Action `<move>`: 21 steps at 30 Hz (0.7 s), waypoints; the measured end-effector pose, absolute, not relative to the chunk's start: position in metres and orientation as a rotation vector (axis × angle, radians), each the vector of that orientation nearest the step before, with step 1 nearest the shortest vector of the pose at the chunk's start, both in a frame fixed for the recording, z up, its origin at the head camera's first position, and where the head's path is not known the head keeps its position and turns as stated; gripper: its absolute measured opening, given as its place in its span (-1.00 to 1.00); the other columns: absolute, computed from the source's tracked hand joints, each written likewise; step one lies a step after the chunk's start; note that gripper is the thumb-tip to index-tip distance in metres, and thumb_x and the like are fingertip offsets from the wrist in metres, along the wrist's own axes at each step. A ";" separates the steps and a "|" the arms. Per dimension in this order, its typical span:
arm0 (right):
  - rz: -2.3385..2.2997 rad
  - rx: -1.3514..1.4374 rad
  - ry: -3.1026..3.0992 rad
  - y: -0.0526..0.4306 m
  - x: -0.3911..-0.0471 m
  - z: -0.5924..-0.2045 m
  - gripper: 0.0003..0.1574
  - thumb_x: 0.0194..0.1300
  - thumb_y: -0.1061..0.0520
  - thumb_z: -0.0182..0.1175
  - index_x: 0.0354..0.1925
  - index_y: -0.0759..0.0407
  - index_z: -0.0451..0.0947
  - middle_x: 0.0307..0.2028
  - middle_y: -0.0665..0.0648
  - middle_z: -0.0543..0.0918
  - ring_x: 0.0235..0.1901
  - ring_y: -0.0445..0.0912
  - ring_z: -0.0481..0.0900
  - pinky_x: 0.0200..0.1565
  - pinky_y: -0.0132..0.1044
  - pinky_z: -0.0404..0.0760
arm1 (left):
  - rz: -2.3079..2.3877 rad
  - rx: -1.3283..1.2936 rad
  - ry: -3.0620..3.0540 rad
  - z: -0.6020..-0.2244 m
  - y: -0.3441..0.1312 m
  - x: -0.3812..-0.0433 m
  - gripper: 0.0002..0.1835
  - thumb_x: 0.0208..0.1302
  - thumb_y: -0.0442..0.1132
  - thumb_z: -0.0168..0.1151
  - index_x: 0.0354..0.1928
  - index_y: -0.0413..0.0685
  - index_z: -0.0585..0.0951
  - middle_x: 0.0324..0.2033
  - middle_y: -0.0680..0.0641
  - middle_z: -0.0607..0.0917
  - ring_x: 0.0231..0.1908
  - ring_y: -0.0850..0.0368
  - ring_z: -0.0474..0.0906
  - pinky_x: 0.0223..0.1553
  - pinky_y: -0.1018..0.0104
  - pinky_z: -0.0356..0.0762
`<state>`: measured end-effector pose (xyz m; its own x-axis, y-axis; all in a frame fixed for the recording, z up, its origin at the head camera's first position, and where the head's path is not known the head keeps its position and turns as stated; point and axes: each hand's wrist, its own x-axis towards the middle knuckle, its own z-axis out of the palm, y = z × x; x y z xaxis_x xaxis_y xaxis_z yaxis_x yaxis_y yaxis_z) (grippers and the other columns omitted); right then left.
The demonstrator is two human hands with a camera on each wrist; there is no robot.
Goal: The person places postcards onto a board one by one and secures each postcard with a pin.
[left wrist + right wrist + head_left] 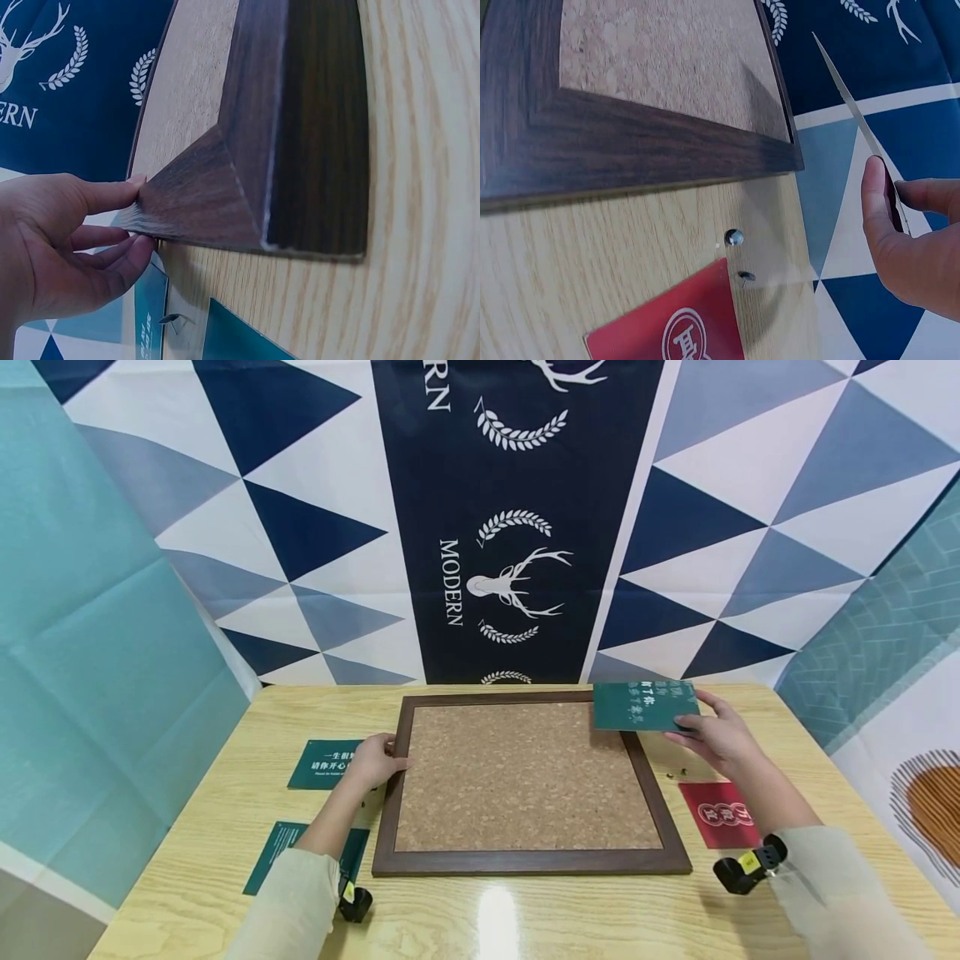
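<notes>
A cork board [525, 777] with a dark brown wooden frame lies flat on the table. My left hand [375, 762] grips the left side of its frame [199, 199], thumb on top and fingers curled against the outer edge. Above the board's far right corner, my right hand [716, 735] pinches a green card [637, 707] with white lettering by its right end. In the right wrist view this card [847, 97] appears edge-on between thumb and fingers, raised off the board, and its shadow falls on the cork.
Left of the board lie two green cards, one upper [318, 768] and one lower [273, 852], partly hidden by my arm. A red card [720, 814] lies on the right. Thumbtacks [735, 237] sit beside the frame. A patterned cloth [322, 527] hangs behind the table [570, 918].
</notes>
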<state>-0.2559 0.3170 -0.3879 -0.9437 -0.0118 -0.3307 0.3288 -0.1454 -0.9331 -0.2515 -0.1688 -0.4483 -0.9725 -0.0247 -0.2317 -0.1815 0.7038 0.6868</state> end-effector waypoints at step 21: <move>-2.172 0.294 1.901 0.289 -0.257 -0.381 0.06 0.34 0.36 -0.05 0.47 -0.05 -0.50 -0.20 0.08 0.44 -0.34 -0.22 0.66 -0.18 -0.33 0.66 | 1.117 -0.155 2.713 -0.447 -0.168 -0.250 -0.36 0.24 -0.21 0.22 0.31 -0.30 0.28 0.03 -0.31 0.55 -0.03 -0.15 0.53 -0.10 0.03 0.56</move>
